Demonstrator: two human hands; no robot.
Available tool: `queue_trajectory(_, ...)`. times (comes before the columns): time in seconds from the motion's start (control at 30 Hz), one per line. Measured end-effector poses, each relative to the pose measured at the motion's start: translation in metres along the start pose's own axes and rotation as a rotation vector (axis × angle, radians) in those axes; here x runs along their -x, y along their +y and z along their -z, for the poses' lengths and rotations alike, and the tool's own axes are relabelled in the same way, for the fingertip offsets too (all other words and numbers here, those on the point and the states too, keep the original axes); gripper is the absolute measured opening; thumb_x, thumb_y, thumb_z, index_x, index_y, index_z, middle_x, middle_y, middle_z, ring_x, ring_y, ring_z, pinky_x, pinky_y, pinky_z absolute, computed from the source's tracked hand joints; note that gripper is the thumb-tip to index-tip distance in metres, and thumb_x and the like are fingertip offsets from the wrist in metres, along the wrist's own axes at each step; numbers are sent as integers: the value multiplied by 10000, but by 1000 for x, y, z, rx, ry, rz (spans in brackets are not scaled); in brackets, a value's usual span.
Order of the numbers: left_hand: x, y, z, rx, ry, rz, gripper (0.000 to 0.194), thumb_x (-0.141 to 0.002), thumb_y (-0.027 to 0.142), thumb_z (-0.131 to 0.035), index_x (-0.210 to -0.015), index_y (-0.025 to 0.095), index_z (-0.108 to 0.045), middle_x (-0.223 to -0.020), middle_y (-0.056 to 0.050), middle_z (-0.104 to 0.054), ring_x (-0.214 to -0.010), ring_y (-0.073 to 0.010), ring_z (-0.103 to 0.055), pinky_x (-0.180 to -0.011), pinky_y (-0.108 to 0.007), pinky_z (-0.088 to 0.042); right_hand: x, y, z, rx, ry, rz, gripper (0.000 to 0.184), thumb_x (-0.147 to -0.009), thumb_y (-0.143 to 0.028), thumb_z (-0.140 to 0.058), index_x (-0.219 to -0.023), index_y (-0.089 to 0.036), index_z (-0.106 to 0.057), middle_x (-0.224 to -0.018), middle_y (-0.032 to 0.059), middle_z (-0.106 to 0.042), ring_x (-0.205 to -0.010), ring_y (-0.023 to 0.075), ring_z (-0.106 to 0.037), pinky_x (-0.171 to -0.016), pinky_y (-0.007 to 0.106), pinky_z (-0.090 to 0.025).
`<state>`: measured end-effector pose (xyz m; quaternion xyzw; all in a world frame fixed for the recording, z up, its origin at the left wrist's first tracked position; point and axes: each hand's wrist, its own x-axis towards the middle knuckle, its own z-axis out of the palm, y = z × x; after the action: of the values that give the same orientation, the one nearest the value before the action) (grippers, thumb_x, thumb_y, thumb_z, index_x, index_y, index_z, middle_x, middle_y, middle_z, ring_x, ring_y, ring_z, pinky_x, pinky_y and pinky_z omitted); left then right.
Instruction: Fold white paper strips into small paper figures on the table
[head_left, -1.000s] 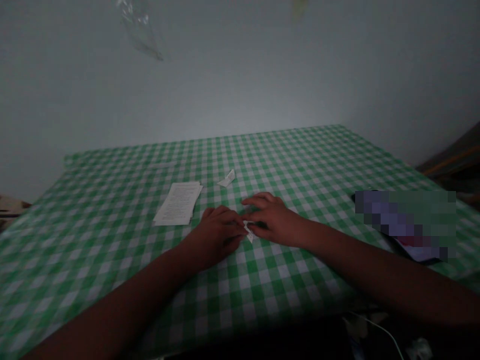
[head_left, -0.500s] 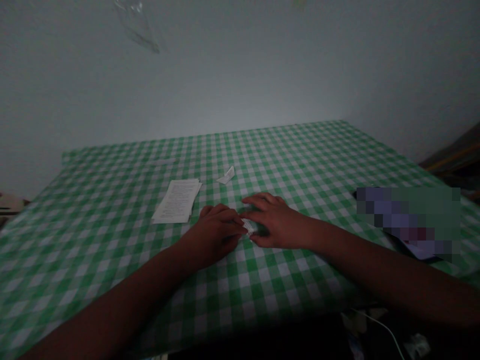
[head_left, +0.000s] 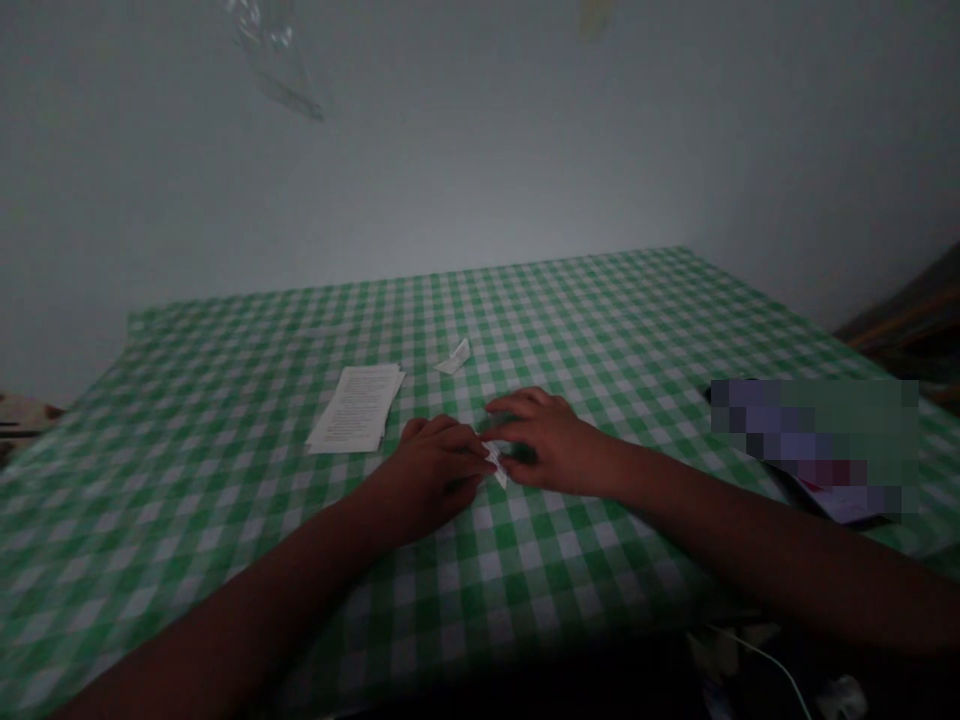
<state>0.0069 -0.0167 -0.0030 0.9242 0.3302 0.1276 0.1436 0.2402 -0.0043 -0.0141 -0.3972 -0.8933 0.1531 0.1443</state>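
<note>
My left hand (head_left: 429, 472) and my right hand (head_left: 551, 443) meet on the green-and-white gingham tablecloth (head_left: 600, 340). Between their fingertips they pinch a small folded white paper (head_left: 496, 467), which is largely hidden by my fingers. A stack of printed white sheets (head_left: 355, 408) lies flat to the left of my left hand. Beyond my hands rests a second small folded paper (head_left: 454, 357), touched by neither hand.
A pixelated patch covers a dark flat object (head_left: 814, 450) on the cloth at the right. A clear plastic sheet (head_left: 274, 60) hangs at the top of the view in front of the pale wall (head_left: 480, 160). A white cable (head_left: 765, 662) runs below the table's near edge.
My hands stay together on the small paper, with only slight finger shifts. The view has bobbed a little, and the sheets and second paper have not moved on the cloth.
</note>
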Motion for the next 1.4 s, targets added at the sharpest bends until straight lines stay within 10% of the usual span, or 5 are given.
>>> queue_trajectory(0.53, 1, -1, 1, -7, -10, -3, 286, -902, 173, -587, -1136, 314, -672, -1158, 4, -665, -1109, -228, -546, -902, -409, -315, 7, -12, 5, 9, -53, 21, 785, -701, -600, -761, -1373, -247, -559, -1517, 134, -429, -1373, 384, -326, -1063, 594, -316)
queue_trajectory(0.97, 2, -1, 1, -48, -8, 3, 213, -945, 274, -590, -1128, 313, -692, -1158, -18, -664, -1108, -233, -545, -935, -422, -317, -1, -6, 6, -60, 63, -49, 68, -869, -244, -630, -869, -211, -690, -935, 36, -656, -965, 226, -543, -839, 383, -370)
queue_trajectory(1.4, -3, -14, -8, 77, 86, 72, 231, -894, 236, -662, -1115, 280, -712, -1158, -36, -664, -1099, -234, -555, -980, -444, -397, 3, -26, -8, 105, 137, -126, 282, -843, -442, -649, -947, -180, -651, -985, 74, -639, -975, 268, -526, -805, 413, -367)
